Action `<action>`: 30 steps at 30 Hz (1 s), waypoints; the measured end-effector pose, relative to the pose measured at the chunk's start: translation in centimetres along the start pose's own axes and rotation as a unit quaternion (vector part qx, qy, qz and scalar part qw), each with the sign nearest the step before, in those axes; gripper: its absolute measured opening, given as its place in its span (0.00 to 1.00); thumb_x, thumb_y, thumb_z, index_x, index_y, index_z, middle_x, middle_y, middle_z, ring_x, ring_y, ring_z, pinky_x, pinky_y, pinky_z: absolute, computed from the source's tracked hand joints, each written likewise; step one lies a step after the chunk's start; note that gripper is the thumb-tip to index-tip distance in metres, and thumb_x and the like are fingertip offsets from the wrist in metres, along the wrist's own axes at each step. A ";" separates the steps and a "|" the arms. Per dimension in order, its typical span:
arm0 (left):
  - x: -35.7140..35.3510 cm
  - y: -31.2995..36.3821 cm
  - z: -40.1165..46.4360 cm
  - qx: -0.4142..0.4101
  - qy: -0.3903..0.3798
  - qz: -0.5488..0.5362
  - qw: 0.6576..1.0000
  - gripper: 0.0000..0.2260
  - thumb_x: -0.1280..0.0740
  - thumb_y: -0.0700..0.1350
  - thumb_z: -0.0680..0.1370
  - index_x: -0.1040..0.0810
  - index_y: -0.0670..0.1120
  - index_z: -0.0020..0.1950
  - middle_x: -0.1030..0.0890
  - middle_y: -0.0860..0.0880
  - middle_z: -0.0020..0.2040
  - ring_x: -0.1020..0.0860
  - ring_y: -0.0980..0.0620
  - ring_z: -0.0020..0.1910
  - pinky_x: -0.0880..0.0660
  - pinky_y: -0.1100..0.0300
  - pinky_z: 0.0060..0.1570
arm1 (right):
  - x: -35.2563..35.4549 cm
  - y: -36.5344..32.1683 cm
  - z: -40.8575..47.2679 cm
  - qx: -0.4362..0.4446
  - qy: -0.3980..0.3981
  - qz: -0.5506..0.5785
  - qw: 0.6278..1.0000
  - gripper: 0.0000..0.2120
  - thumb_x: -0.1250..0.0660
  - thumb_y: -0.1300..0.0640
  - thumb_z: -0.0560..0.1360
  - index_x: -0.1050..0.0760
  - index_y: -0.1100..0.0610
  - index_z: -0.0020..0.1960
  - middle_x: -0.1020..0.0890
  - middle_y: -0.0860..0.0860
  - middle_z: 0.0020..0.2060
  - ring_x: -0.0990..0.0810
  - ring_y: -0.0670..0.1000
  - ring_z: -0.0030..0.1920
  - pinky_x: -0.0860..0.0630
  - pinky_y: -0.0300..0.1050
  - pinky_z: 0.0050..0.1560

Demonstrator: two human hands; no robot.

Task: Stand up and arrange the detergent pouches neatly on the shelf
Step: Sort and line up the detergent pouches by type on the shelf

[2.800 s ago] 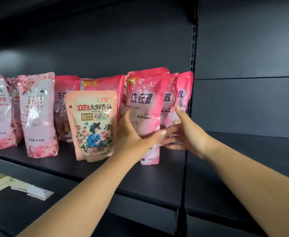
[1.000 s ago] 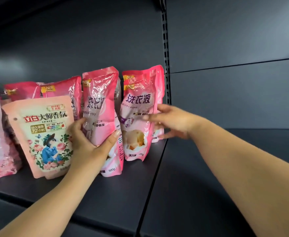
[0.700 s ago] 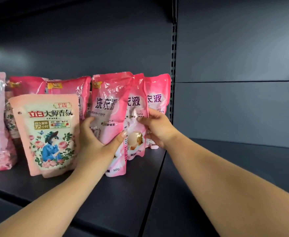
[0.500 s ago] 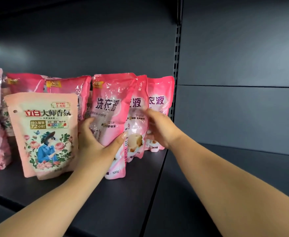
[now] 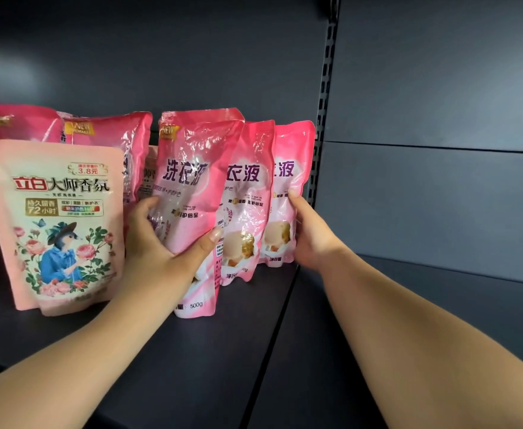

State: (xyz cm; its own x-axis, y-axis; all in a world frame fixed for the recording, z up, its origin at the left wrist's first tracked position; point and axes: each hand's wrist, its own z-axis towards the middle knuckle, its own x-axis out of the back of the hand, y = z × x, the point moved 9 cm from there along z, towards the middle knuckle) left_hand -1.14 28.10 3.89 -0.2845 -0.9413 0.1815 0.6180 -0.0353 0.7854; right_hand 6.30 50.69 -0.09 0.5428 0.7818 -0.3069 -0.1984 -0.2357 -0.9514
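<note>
Detergent pouches (image 5: 192, 193) stand upright, overlapping, near the shelf (image 5: 229, 351) board's right edge. Your left hand (image 5: 158, 243) grips the front pouch; your right hand (image 5: 311, 235) grips the rearmost pouch (image 5: 291, 168).

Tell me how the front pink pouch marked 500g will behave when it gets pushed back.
The front pink pouch looks soft: its film is creased under the left hand, so it would likely flex rather than slide stiffly. Glossy film may be slippery. Tall on a narrow base, it could tip against the pouch behind.
</note>
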 end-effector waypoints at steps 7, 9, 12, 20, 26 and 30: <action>-0.2 0.4 -0.2 0.002 -0.004 -0.007 1.000 0.37 0.29 0.55 0.63 0.42 0.54 0.67 0.33 0.56 0.61 0.29 0.54 0.56 0.36 0.61 0.54 | 1.2 0.1 2.7 0.017 0.048 0.005 0.999 0.24 0.31 0.39 0.68 0.21 0.56 0.55 0.16 0.55 0.50 0.18 0.58 0.52 0.27 0.62 0.60; -0.3 0.4 -0.2 0.002 -0.004 -0.015 1.000 0.36 0.30 0.56 0.61 0.42 0.55 0.65 0.34 0.57 0.60 0.30 0.57 0.55 0.36 0.62 0.54 | 2.1 -0.4 2.9 0.039 0.095 -0.002 0.995 0.22 0.32 0.39 0.69 0.20 0.57 0.50 0.15 0.55 0.46 0.17 0.58 0.48 0.24 0.62 0.55; -0.2 0.5 -0.3 0.000 -0.002 -0.024 1.000 0.34 0.32 0.59 0.58 0.43 0.58 0.60 0.34 0.58 0.60 0.30 0.60 0.52 0.36 0.68 0.53 | 3.1 -1.1 3.1 0.084 0.161 0.008 0.983 0.18 0.31 0.41 0.70 0.22 0.57 0.40 0.16 0.53 0.38 0.17 0.56 0.41 0.20 0.56 0.49; -0.3 0.6 -0.1 -0.008 -0.008 -0.039 0.999 0.34 0.32 0.58 0.58 0.43 0.58 0.60 0.34 0.59 0.58 0.32 0.74 0.47 0.36 0.77 0.44 | 3.8 -2.8 3.3 0.204 0.230 -0.024 0.951 0.27 0.32 0.47 0.73 0.46 0.52 0.26 0.41 0.43 0.17 0.41 0.44 0.21 0.39 0.36 0.24; -0.2 0.4 -0.2 0.009 -0.015 -0.027 0.999 0.35 0.30 0.57 0.59 0.42 0.56 0.63 0.32 0.54 0.63 0.27 0.58 0.52 0.31 0.61 0.54 | 4.1 -2.8 2.7 0.176 0.205 -0.112 0.956 0.13 0.32 0.48 0.74 0.28 0.55 0.37 0.28 0.45 0.23 0.32 0.43 0.19 0.32 0.36 0.21; 0.0 0.3 -0.4 0.023 -0.027 -0.016 0.999 0.38 0.30 0.59 0.60 0.42 0.56 0.66 0.31 0.53 0.63 0.26 0.49 0.56 0.27 0.48 0.57 | 4.5 -1.0 2.0 0.110 0.170 -0.188 0.961 0.06 0.33 0.58 0.75 0.24 0.61 0.48 0.23 0.49 0.24 0.29 0.50 0.24 0.29 0.42 0.28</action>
State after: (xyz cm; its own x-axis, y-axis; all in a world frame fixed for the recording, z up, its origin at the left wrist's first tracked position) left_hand -0.68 27.94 3.94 -0.3440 -0.9203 0.1861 0.5736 -0.0491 0.8176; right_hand 7.36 55.59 -0.46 0.8376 0.5454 0.0312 -0.0834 0.1840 -0.9794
